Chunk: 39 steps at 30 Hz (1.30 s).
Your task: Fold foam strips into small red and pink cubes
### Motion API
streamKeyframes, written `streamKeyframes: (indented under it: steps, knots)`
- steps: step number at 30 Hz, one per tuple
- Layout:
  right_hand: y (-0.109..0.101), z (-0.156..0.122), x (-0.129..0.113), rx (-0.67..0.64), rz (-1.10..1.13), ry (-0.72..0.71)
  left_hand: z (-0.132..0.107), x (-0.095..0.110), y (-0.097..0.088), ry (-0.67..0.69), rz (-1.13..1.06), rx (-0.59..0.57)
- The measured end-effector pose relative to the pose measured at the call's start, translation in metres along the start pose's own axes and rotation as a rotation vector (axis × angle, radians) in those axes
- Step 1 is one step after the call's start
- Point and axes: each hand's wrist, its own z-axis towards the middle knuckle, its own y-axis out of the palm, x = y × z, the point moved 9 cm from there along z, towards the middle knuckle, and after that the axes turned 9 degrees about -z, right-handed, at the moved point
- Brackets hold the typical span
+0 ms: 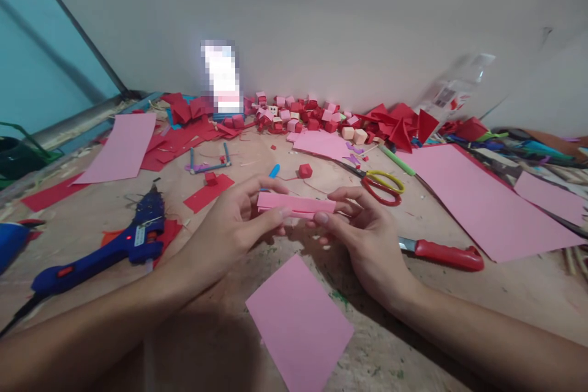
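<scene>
A folded strip of pink paper [296, 203] is held level above the table between my two hands. My left hand [250, 211] pinches its left end, thumb in front and fingers behind. At the other end my right hand [362, 220] grips the strip in the same way. The strip shows lengthwise folds, with layers lying one over another. Below it on the table lies a flat pink paper square [301, 324], turned cornerwise to me. A small red paper cube [305, 170] sits just beyond the strip.
A blue glue gun [138, 236] lies left, its light red. Scissors [384, 187] and a red-handled knife [448, 254] lie right. Many paper cubes [285, 115] are heaped by the wall near a lit phone [223, 79]. A pink sheet [478, 202] and a plastic bottle [459, 89] are at right.
</scene>
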Motion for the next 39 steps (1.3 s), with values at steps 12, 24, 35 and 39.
streamKeyframes:
  steps: [12,24,35,39]
  knots:
    - [0.021,-0.002,0.015,-0.282,0.01,0.228,-0.008,0.015,0.009,0.084,0.291,0.0]
    - [0.017,-0.002,0.015,-0.253,-0.087,0.207,-0.003,0.007,0.009,0.051,0.148,-0.004]
    - [0.021,0.0,0.018,-0.312,-0.018,0.246,0.0,-0.01,0.003,-0.111,-0.021,0.0]
    - [0.021,0.002,0.022,-0.334,0.021,0.268,0.003,-0.014,-0.003,-0.166,-0.027,0.007]
